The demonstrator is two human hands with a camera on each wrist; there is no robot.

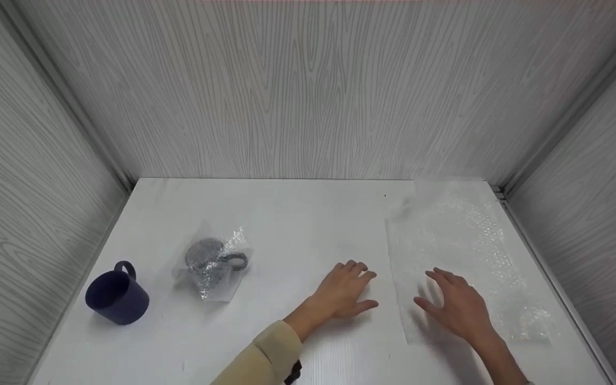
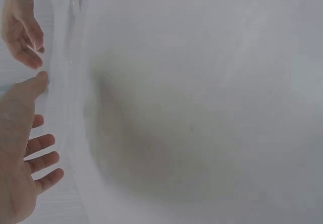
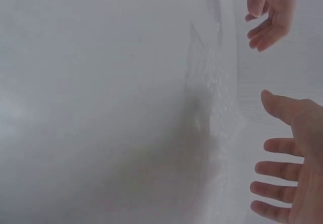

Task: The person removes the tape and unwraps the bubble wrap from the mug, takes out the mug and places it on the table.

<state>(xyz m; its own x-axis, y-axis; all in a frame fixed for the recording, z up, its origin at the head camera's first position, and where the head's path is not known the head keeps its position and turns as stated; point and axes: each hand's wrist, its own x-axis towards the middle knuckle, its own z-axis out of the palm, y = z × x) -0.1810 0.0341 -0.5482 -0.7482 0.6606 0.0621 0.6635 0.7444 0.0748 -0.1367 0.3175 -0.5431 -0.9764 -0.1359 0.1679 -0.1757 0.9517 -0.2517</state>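
A sheet of clear bubble wrap (image 1: 447, 251) lies spread over the right part of the white table. Over its lower left area hovers my right hand (image 1: 459, 307), fingers spread and holding nothing. My left hand (image 1: 343, 291) is just left of the sheet's near-vertical edge, also with spread fingers and nothing in them. Both wrist views show the left hand (image 2: 20, 143) and the right hand (image 3: 298, 168) apart from each other, thumbs toward one another. Farther left lies a grey mug (image 1: 205, 254) wrapped in bubble wrap, its handle pointing right.
A dark blue mug (image 1: 118, 297) stands unwrapped at the table's left side, its handle toward the back. Wood-grain panels (image 1: 308, 91) enclose the white table (image 1: 308, 224) at the back, left and right.
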